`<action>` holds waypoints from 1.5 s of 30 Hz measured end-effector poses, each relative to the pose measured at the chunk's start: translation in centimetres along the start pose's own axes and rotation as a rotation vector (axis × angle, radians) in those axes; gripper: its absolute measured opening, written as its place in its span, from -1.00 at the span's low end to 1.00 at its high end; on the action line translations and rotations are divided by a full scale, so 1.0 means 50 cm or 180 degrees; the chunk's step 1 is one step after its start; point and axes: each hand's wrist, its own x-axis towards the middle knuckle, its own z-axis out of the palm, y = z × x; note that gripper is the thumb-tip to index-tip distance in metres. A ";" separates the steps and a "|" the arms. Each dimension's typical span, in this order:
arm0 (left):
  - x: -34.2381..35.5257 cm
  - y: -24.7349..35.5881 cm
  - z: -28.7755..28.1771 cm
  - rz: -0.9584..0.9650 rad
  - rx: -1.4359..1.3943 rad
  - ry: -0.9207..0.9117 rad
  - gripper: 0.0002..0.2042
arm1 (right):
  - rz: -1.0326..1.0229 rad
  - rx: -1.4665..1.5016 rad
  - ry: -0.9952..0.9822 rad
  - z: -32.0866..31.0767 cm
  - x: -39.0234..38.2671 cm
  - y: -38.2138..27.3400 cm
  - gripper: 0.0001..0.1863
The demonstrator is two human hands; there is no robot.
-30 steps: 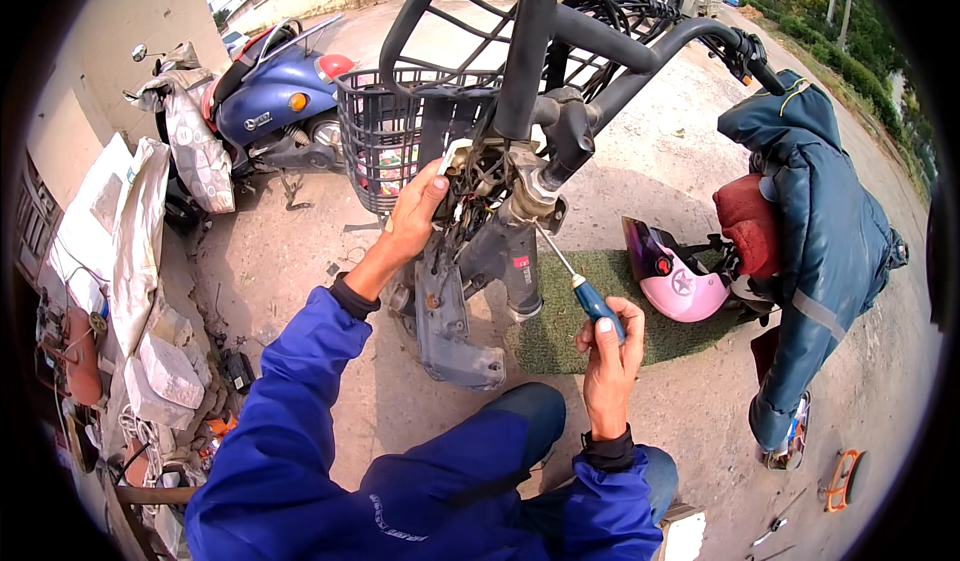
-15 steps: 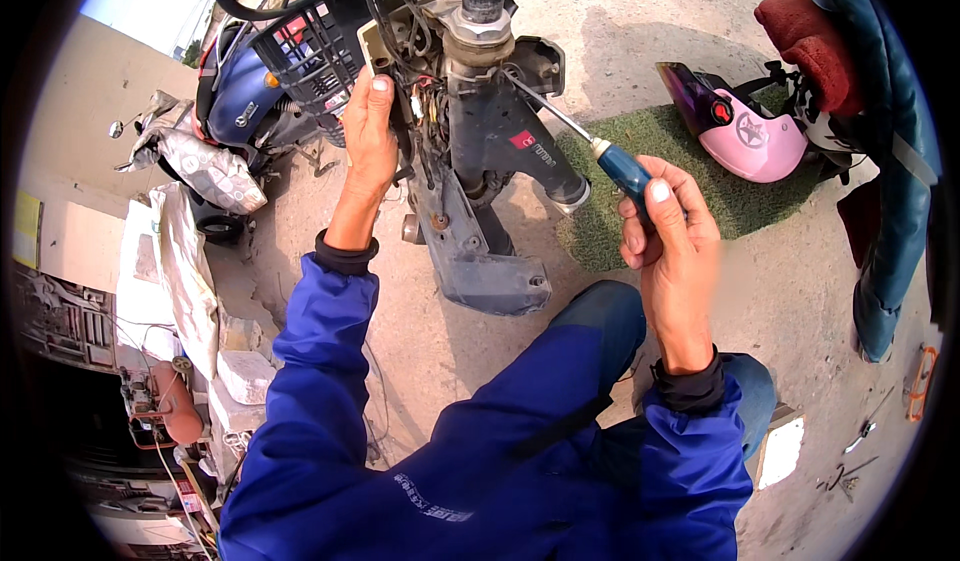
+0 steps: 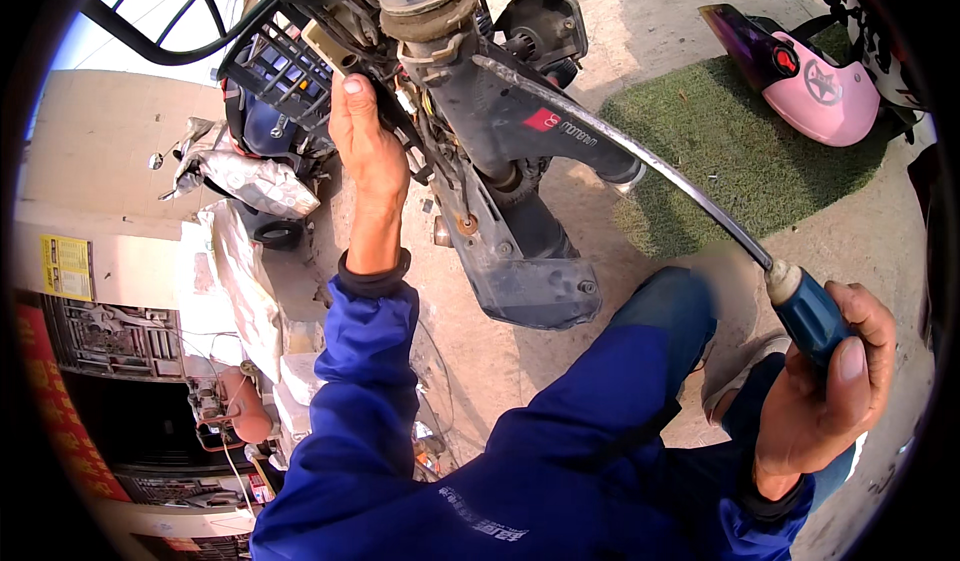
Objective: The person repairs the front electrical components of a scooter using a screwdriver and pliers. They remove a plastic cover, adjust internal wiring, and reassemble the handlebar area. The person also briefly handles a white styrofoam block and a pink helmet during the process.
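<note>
In front of me stands a partly stripped scooter front with a dark frame (image 3: 500, 116) and a worn steering-head collar (image 3: 430, 11). Exposed wires (image 3: 408, 96) run down beside the collar. My left hand (image 3: 372, 166) grips the edge of the beige and black front panel (image 3: 325, 46), thumb on the near side, other fingers mostly hidden. At the lower right my right hand (image 3: 835, 381) is closed round the blue handle of a long-shafted screwdriver (image 3: 690, 186). Its shaft slants up left, and the tip overlaps the frame below the collar; contact cannot be told.
A pink helmet (image 3: 825, 96) lies by a green turf mat (image 3: 690, 151) at right. A black wire basket (image 3: 285, 66) is beyond my left hand. Farther left stand a covered scooter (image 3: 250, 181), white sheeting (image 3: 235, 281) and a reddish tank (image 3: 245, 406). My knee (image 3: 665, 311) is close by.
My right hand has moved right and down with the screwdriver, which now looks larger and nearer. My left hand keeps its place on the panel. The whole view has shifted.
</note>
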 end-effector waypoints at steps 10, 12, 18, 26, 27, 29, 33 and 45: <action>-0.014 0.000 0.010 -0.0026 0.0272 0.0207 -0.56 | -0.0238 -0.0681 -0.0554 0.006 -0.058 0.003 -0.45; -0.017 0.004 0.018 0.0031 0.0373 0.0233 -0.59 | -0.0258 -0.0686 -0.0676 0.010 -0.055 0.003 -0.45; -0.031 0.008 0.013 0.0142 0.0542 0.0236 -0.59 | -0.0865 -0.0758 -0.0079 -0.025 -0.003 -0.012 -0.53; -0.242 0.123 0.133 0.1060 0.1116 0.0710 -0.51 | -0.0902 0.0591 0.0893 -0.130 0.109 -0.043 -0.53; -0.309 0.142 0.154 0.0956 0.0877 0.0259 -0.60 | -0.0818 0.0683 0.0875 -0.128 0.112 -0.045 -0.53; -0.407 0.188 0.220 0.0467 0.0553 -0.1087 -0.73 | -0.0662 0.0828 0.0789 -0.108 0.108 -0.043 -0.53; -0.485 0.094 0.420 -0.0322 0.0442 -0.1692 -0.84 | -0.0606 0.0733 0.0922 -0.104 0.113 -0.040 -0.57; -0.433 -0.234 0.624 -0.0921 0.2467 -0.1451 -0.77 | -0.0380 0.0829 0.0805 -0.095 0.115 -0.038 -0.64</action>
